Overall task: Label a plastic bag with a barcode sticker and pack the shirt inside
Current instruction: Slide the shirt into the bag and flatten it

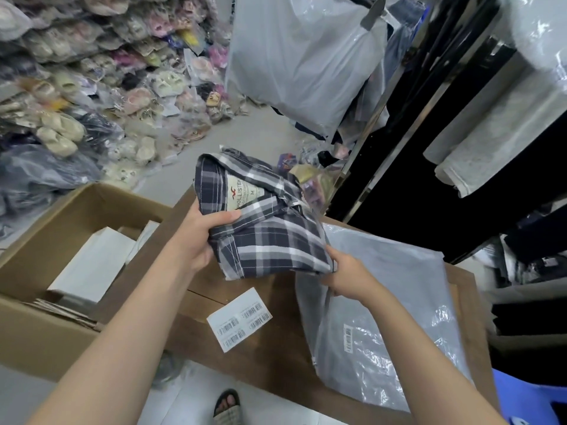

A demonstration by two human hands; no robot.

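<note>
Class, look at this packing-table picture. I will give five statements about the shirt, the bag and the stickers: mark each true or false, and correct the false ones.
1. The folded plaid shirt is held in both hands. True: the left hand and the right hand grip it.
2. The shirt is already inside the grey plastic bag. False: it is held above the wooden table, outside the bag.
3. A barcode sticker is on the bag. True.
4. The white sheet of barcode stickers lies inside the cardboard box. False: it lies on the table.
5. The shirt's neck label shows an M. True.
</note>
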